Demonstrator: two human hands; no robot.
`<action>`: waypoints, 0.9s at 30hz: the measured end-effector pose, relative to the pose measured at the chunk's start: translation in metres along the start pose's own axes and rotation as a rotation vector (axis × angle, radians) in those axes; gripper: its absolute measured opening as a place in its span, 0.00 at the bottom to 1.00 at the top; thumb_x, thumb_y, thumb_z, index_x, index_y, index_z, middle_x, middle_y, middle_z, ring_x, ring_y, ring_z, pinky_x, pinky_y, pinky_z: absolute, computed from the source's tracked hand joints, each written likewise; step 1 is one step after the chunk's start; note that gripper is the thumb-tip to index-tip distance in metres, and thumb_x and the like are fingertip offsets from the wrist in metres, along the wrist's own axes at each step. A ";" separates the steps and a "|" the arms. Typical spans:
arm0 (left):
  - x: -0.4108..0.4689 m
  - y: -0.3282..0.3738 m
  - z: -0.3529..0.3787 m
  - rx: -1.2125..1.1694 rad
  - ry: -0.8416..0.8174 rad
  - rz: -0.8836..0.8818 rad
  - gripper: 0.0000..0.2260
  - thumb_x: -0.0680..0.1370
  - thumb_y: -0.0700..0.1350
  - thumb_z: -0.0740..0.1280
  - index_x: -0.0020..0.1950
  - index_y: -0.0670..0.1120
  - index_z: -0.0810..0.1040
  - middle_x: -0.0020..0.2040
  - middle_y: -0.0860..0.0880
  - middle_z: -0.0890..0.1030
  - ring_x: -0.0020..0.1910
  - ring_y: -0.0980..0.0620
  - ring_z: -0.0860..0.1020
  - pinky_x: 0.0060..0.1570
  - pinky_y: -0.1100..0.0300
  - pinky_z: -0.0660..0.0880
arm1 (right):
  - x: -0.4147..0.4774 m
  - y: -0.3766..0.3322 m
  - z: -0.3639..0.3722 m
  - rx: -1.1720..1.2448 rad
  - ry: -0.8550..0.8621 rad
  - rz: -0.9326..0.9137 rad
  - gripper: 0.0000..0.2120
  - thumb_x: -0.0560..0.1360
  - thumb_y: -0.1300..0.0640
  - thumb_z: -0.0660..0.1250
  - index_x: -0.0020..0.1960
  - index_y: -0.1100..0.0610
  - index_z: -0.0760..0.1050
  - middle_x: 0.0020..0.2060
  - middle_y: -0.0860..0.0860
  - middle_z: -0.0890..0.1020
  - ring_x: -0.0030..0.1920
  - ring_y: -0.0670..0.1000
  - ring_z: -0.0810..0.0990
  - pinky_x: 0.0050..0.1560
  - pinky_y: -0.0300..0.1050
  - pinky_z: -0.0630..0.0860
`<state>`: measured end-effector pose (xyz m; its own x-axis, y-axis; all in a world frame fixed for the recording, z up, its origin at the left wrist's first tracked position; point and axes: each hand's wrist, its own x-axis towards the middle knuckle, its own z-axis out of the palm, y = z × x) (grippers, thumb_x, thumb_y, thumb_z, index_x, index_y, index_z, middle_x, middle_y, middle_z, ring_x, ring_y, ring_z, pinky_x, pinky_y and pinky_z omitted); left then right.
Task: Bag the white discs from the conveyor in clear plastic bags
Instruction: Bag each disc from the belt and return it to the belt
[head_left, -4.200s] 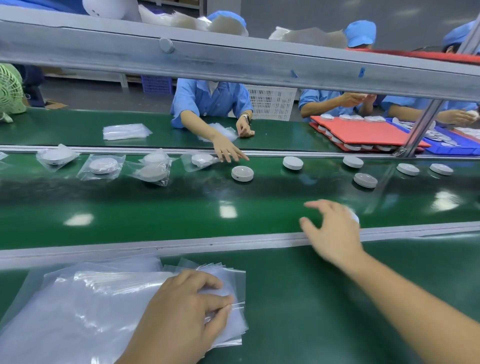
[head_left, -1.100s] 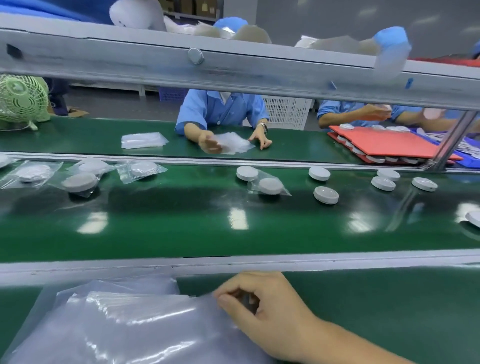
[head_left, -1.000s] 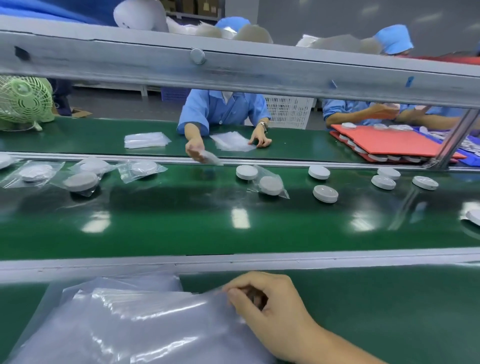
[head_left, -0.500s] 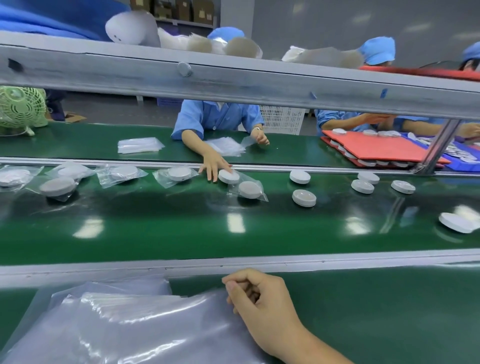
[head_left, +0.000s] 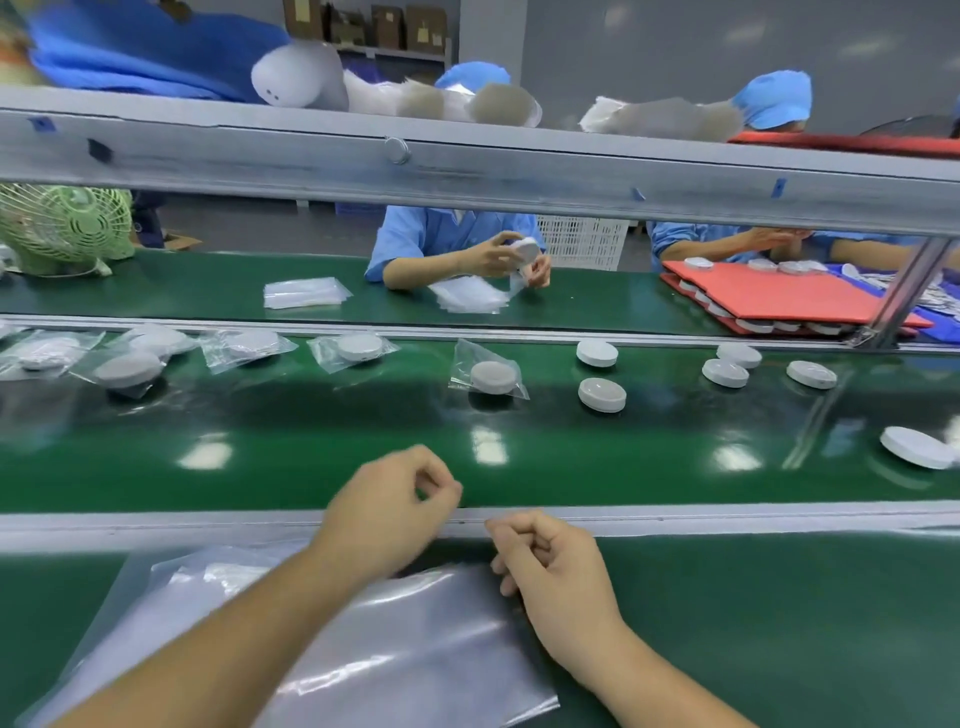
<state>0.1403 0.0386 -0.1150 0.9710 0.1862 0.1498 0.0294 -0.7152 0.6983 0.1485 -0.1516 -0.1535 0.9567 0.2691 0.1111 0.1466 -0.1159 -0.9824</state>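
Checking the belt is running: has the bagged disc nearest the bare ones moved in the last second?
Yes. The bagged disc has travelled left along the conveyor, widening its gap from the red trays stacked beyond the belt.

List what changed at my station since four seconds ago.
The right hand came back off the green conveyor belt to the edge of the stack of clear plastic bags; the left hand lifted off that stack toward the rail. Both have fingers curled; what they pinch is unclear. White discs drifted left. The stack stayed put.
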 end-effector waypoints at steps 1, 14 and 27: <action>0.014 -0.015 -0.006 0.141 0.010 -0.081 0.07 0.74 0.61 0.66 0.43 0.58 0.78 0.39 0.64 0.81 0.38 0.65 0.78 0.42 0.60 0.77 | 0.000 0.000 0.000 -0.006 -0.002 0.004 0.11 0.80 0.57 0.70 0.44 0.42 0.83 0.31 0.50 0.83 0.29 0.46 0.78 0.32 0.36 0.73; 0.029 -0.077 0.001 0.798 0.031 -0.141 0.16 0.81 0.63 0.49 0.51 0.53 0.66 0.44 0.52 0.72 0.44 0.48 0.73 0.44 0.53 0.70 | -0.002 0.001 0.002 -0.048 -0.032 0.017 0.12 0.80 0.56 0.70 0.46 0.39 0.83 0.33 0.50 0.84 0.31 0.46 0.79 0.35 0.37 0.73; 0.025 0.040 0.010 -0.145 0.037 0.012 0.12 0.72 0.62 0.67 0.37 0.55 0.76 0.30 0.58 0.78 0.31 0.58 0.75 0.39 0.56 0.77 | 0.000 0.002 -0.004 0.034 0.046 0.025 0.10 0.81 0.56 0.69 0.45 0.43 0.84 0.32 0.51 0.83 0.29 0.47 0.78 0.32 0.35 0.72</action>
<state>0.1686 0.0079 -0.0898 0.9615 0.2052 0.1828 -0.0193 -0.6130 0.7898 0.1502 -0.1557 -0.1547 0.9707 0.2219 0.0922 0.1144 -0.0894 -0.9894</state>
